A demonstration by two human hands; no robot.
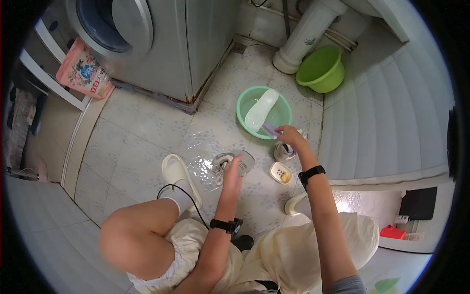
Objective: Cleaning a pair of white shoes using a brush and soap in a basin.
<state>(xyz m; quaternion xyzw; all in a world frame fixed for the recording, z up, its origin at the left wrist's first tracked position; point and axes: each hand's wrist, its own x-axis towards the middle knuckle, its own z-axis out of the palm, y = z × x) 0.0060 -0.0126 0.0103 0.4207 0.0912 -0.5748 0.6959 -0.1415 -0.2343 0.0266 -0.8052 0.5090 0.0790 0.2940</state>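
My left hand is closed around a grey-and-white shoe, held low over the wet floor. My right hand grips a purple brush, whose head is at the near rim of a mint-green basin. Inside the basin lies a white insole, slanting up to the far rim. Just below my right hand is another shoe, partly hidden by it. Nearer to me sits a cream soap dish with a yellowish piece of soap.
A lime-green tub stands by a white pedestal at the back right. A grey washing machine fills the back left, with a pink floral bag beside it. Water puddles on the tiles; a white panelled wall is on the right.
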